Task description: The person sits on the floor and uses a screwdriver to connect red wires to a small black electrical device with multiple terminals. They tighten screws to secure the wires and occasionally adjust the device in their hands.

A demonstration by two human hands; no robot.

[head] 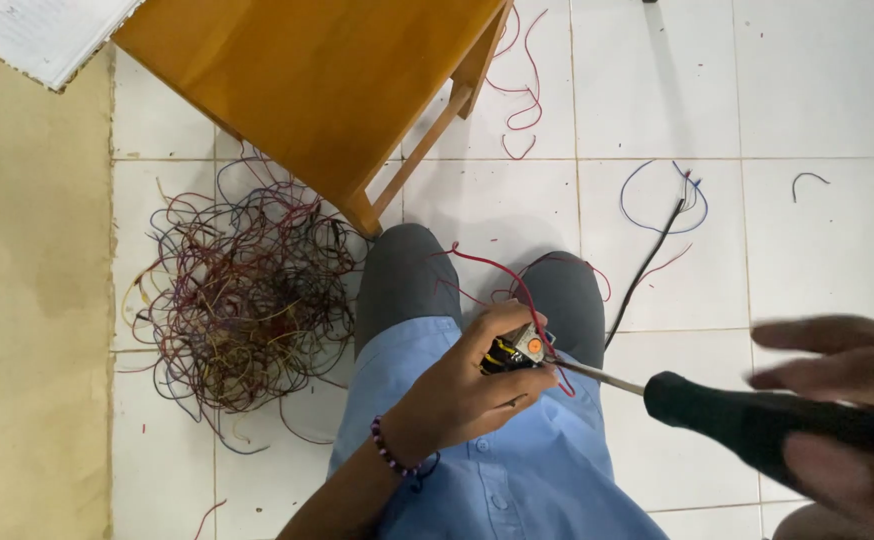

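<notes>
Across the white tiled floor (pixel 817 90), a wooden stool (pixel 317 80) stands above a big tangle of wires (pixel 237 300). Over the lap, the right hand (pixel 847 420) wraps loosely around a black-handled screwdriver (pixel 757 420), fingers blurred, its tip touching a small electrical part (pixel 517 352) pinched in the left hand (pixel 467 385), with a red wire (pixel 502 275) rising from it.

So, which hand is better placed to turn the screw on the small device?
The right hand: it grips the screwdriver, tip at the small device. The left hand is holding that device.
</notes>
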